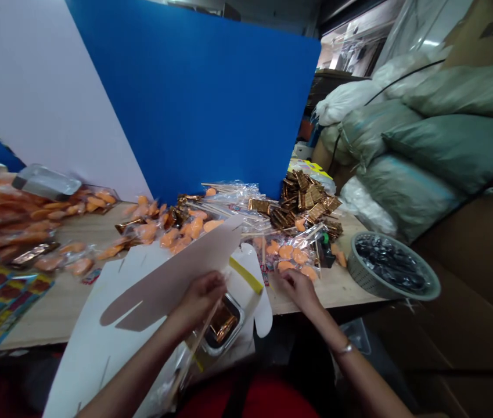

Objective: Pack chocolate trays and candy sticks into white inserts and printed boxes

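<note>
Apparently placed close for reach, bagged orange pieces lie beside right hand, fingertips bunched; hold unclear. Left hand curls above small tray of bronze packets, beside raised cardboard flap; cannot tell whether it grips anything.

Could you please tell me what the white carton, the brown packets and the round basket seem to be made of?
Carton: probably cardboard, matte; thin, stiff, with cut slots.
Packets: foil or metallised film, glossy; bright coppery glints.
Basket: likely moulded plastic, dull grey-green; its wall is perforated.
</note>
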The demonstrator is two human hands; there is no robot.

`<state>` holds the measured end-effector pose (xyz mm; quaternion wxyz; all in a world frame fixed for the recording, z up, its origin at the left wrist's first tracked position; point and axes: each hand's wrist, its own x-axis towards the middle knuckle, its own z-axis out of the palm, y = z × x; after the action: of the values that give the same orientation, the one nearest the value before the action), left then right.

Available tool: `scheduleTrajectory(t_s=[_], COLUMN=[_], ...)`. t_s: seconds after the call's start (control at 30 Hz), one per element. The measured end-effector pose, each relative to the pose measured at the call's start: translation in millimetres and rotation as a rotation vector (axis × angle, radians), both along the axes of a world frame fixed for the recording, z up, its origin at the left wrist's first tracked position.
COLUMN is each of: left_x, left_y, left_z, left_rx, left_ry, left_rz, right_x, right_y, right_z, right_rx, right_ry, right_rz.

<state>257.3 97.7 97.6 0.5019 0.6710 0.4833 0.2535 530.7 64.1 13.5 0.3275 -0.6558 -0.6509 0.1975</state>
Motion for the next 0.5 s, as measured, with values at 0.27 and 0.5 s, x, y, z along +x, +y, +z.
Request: scheduleTrajectory(t_s=[0.27,0.5], left_x=[18.9,21.7], left_y=[31.8,37.6], left_z=[-53.7,-46.2], left_rx=[0.473,0.578], left_ry=[0.352,0.69], left_rz=[0.116,-0.033], right_x=[18.3,21.0], right_y=[12.7,17.3], right_z=[-40.5,-48.4], right_rx=[0.086,0.149], right_ry=[-0.356,-0.168], right_rz=[-0.004,0.015])
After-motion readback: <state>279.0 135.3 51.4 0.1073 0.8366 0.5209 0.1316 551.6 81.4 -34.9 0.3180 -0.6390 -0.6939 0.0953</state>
